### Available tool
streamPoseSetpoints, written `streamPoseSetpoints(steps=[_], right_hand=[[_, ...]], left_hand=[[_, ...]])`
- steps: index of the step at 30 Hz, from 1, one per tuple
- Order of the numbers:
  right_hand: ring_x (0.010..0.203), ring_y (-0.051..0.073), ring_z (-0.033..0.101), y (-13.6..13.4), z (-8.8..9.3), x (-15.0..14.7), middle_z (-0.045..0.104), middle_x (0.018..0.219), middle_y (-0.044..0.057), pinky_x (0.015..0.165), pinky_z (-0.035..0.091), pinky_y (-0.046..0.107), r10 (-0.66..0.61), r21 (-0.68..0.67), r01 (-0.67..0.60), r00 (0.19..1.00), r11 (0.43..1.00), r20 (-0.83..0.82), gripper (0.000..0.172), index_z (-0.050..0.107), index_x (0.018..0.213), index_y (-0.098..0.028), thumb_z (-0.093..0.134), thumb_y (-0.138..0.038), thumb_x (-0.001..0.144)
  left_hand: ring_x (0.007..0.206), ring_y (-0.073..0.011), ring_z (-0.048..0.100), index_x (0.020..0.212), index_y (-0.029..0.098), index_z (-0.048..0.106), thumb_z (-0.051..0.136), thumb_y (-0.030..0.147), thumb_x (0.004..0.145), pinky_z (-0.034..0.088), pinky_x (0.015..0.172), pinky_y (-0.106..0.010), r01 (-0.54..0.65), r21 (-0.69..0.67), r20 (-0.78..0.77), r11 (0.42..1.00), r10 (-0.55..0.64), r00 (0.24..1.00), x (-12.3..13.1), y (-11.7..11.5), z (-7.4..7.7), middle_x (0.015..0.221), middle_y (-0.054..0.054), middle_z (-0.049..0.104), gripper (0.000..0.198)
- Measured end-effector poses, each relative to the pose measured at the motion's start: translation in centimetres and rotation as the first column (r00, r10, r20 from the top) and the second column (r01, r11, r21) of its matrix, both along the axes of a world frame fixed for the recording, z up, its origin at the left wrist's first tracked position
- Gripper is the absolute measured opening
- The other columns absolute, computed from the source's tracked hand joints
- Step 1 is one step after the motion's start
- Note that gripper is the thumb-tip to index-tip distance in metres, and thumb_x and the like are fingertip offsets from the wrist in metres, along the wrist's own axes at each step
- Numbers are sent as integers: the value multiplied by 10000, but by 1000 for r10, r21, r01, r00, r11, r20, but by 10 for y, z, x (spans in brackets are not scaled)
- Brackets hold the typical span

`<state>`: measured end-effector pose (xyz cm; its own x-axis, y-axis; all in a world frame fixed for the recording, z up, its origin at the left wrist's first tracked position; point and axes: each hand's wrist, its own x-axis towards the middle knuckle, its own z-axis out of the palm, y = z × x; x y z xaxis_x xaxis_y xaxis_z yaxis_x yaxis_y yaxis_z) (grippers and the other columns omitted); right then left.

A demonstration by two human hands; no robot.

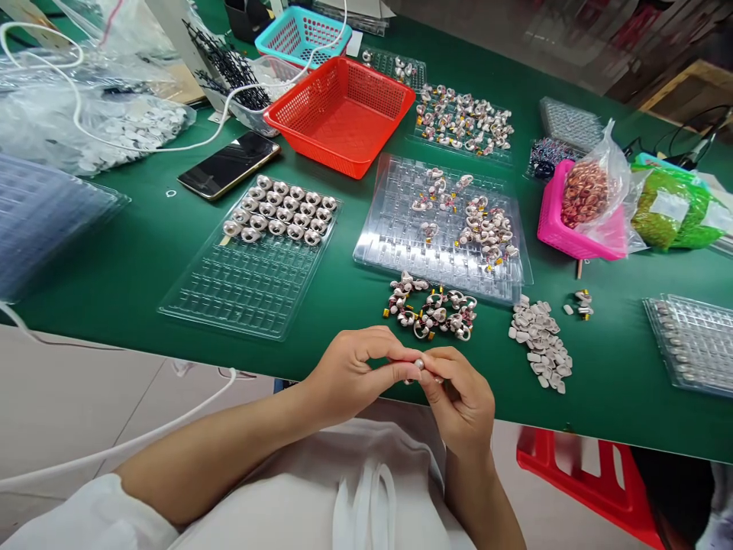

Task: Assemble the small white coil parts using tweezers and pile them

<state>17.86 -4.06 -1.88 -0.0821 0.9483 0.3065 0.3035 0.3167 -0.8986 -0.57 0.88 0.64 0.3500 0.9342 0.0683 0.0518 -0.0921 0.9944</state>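
My left hand (355, 374) and my right hand (461, 397) meet at the near edge of the green table (126, 267), fingertips pinched together on one small silvery part (420, 365). Just beyond them lies a loose heap of wound metal parts (431, 308). To its right is a pile of small pale caps (541, 344). A clear blister tray (257, 275) at the left holds rows of finished silvery parts (280, 210). Another clear tray (395, 229) in the middle holds scattered wound parts.
A red basket (343, 114) and a teal basket (301, 34) stand at the back. A phone (229, 164) lies left of the red basket. A pink basket with a bag of copper coils (584, 195) sits at the right, green bags (673, 206) beside it. A red stool (595, 477) is below the table edge.
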Motion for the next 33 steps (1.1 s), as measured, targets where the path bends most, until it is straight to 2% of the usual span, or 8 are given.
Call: streamPoseSetpoints(steps=[3, 6, 8, 14, 22, 30, 33], right_hand=[[762, 168, 668, 2, 1, 2, 706, 905, 44, 595, 521, 278, 47, -33, -48, 998, 998, -49, 239, 704, 1067, -261, 633, -90, 915], [725, 166, 664, 5, 5, 3, 713, 874, 51, 554, 498, 266, 107, -74, -111, 993, 991, -57, 164, 724, 1014, -242, 645, -135, 918], [709, 164, 667, 7, 8, 3, 725, 858, 54, 540, 495, 259, 150, -91, -155, 987, 984, -59, 138, 736, 995, -233, 649, -157, 919], [677, 150, 664, 9, 13, 1, 730, 816, 36, 561, 510, 252, 194, -103, -205, 975, 973, -107, 128, 753, 966, -240, 674, -157, 908], [623, 148, 659, 8, 12, -3, 717, 751, 31, 509, 510, 242, 177, -102, -193, 973, 976, -147, 108, 767, 932, -234, 680, -176, 904], [610, 135, 650, 6, 11, -5, 714, 784, 30, 505, 504, 236, 176, -117, -197, 969, 973, -171, 114, 760, 955, -236, 671, -175, 919], [671, 146, 669, 7, 14, -2, 727, 809, 26, 578, 533, 251, 193, -120, -209, 972, 970, -133, 131, 753, 988, -244, 662, -172, 928]], left_hand=[[705, -175, 700, 803, 190, 834, 826, 197, 757, 553, 665, -259, 41, -246, 5, 968, -41, 999, -3, 4, 4, 726, -39, 784, 48], [699, -179, 714, 786, 178, 811, 857, 170, 683, 571, 675, -271, 137, -475, 88, 870, -108, 990, -6, 10, 5, 698, -17, 782, 113], [679, -175, 710, 792, 168, 795, 883, 146, 621, 572, 657, -270, 185, -545, 135, 818, -133, 982, -9, 14, 4, 674, -6, 772, 194], [618, -139, 672, 725, 156, 768, 931, 204, 567, 551, 606, -242, 280, -573, 220, 771, -184, 958, -12, 18, -1, 649, -1, 752, 232], [607, -146, 674, 669, 149, 767, 952, 293, 565, 556, 601, -249, 271, -526, 210, 806, -186, 960, -11, 15, -5, 633, -18, 744, 256], [643, -150, 681, 717, 147, 764, 940, 235, 584, 555, 632, -257, 313, -547, 240, 776, -213, 947, -15, 17, -6, 665, -11, 739, 237], [738, -162, 708, 894, 161, 770, 936, 212, 594, 571, 719, -277, 389, -528, 283, 755, -275, 919, -15, 21, -6, 766, -13, 765, 347]])
